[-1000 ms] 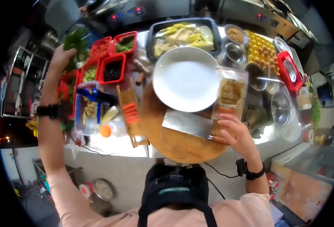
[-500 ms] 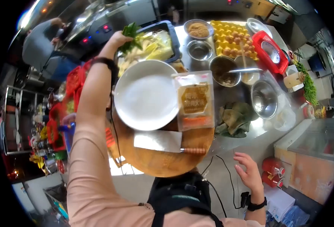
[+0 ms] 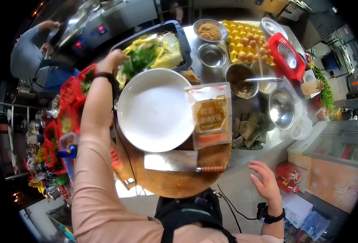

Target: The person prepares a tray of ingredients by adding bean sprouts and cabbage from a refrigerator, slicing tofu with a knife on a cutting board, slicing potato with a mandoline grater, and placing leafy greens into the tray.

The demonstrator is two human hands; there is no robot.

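Two hands, one counter of kitchen goods, listed by size.

Counter (image 3: 268,139): steel, crowded, runs across the upper view.

Board (image 3: 175,182): round, wood, at the near edge; carries plate, cleaver and part of the packet.

Tray (image 3: 179,30): dark, rectangular, past the plate; holds pale yellow-green cabbage.

Plate (image 3: 154,109): white, bare, on the board's far side, just beside the tray.

Egg carton (image 3: 250,40): yellow, part-filled, at the far right.

Packet (image 3: 209,115): printed orange-brown pouch, lying flat, overlapping the plate's right rim.

Cleaver (image 3: 173,161): flat on the board, blade left, wooden handle right, just below the plate.

Cloth (image 3: 250,131): green, crumpled, right of the packet.

Steel bowls: several right of the tray, one with a brown powder (image 3: 209,30), one with a spoon (image 3: 240,79).

Red tubs (image 3: 71,91): a row along the left edge, behind the left forearm.

Greens (image 3: 140,58): dark leafy bunch, lying in the tray on the cabbage, directly under the left fingertips.

Left hand (image 3: 113,61): stretched over the tray's near-left corner, fingers curled down on the greens; whether it grips them cannot be told.

Right hand (image 3: 264,182): off the counter's edge, low right, fingers spread and holding nothing, well apart from the greens, near the cleaver handle.
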